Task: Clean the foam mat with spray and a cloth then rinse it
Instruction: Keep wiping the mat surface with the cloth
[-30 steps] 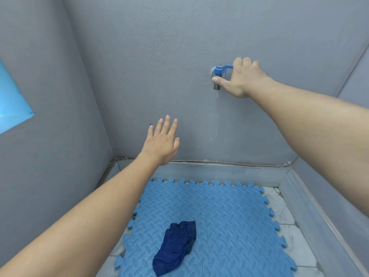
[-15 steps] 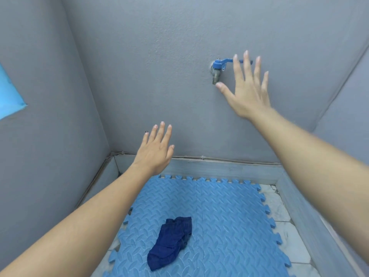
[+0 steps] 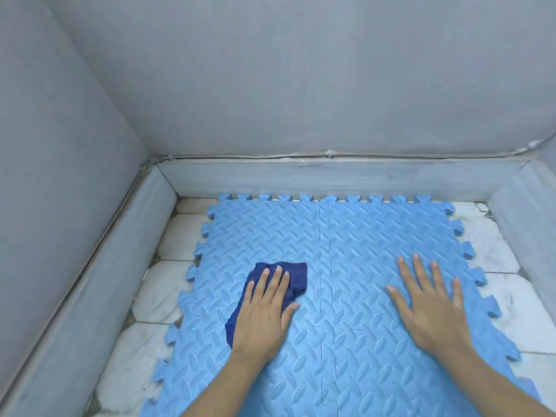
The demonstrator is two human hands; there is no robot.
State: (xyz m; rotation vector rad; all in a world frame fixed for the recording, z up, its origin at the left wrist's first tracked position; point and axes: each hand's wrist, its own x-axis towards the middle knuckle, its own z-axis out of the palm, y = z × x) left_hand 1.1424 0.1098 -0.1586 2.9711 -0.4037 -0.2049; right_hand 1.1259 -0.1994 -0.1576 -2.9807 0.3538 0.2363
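A light blue foam mat (image 3: 355,242) with interlocking edges lies on the white tiled floor, made of two joined pieces. A dark blue cloth (image 3: 293,276) lies on its left piece. My left hand (image 3: 264,314) rests flat on the cloth, fingers straight, covering most of it. My right hand (image 3: 433,302) presses flat on the right piece of the mat, fingers spread. No spray bottle is in view.
Grey walls enclose the corner on the left and at the back, with a grey skirting ledge (image 3: 316,179) along their base. White marble-like floor tiles (image 3: 168,284) show left and right of the mat. The wall tap is out of view.
My right hand left the blue wall tap and came down onto the mat. My left hand dropped from mid-air onto the cloth. The view tilted down, so the tap is out of sight.
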